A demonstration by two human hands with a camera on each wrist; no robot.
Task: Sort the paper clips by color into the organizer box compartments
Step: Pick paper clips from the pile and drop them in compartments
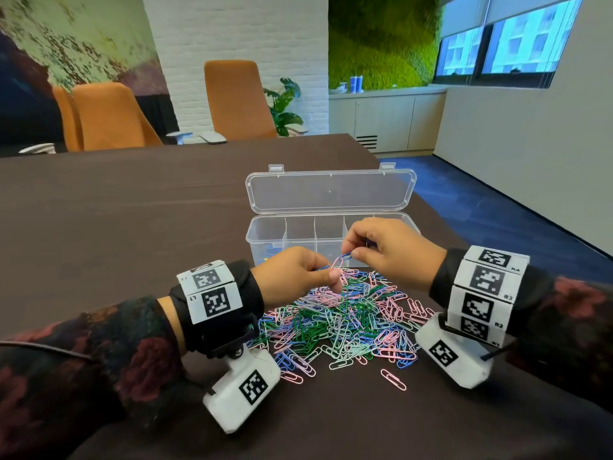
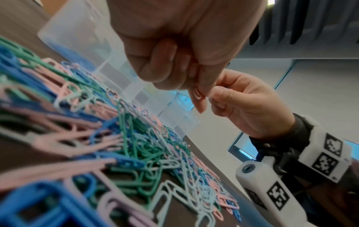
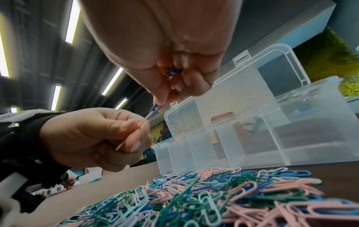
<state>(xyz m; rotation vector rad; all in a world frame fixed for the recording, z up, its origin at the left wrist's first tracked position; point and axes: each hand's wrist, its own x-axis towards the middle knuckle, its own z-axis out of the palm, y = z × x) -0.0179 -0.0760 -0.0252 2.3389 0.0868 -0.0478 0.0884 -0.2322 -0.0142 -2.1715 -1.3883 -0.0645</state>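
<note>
A heap of pink, blue, green and pale mint paper clips (image 1: 341, 320) lies on the dark table in front of the clear organizer box (image 1: 265, 234), whose lid stands open. Above the heap's far edge my left hand (image 1: 328, 273) pinches a pink clip (image 1: 338, 262), which is hooked to a blue clip (image 1: 347, 256) that my right hand (image 1: 354, 253) pinches. In the right wrist view more blue clips (image 3: 172, 71) are tucked under the curled fingers of my right hand (image 3: 161, 102). The left wrist view shows the pink clip (image 2: 197, 94) between my left fingertips. Some blue clips (image 2: 77, 56) lie in the box's left end compartment.
One pink clip (image 1: 393, 379) lies apart near the front of the heap. The brown table (image 1: 132, 210) stretches far to the left and behind the box. Orange chairs (image 1: 109, 117) stand at its far side. The table's right edge falls off to blue carpet (image 1: 497, 220).
</note>
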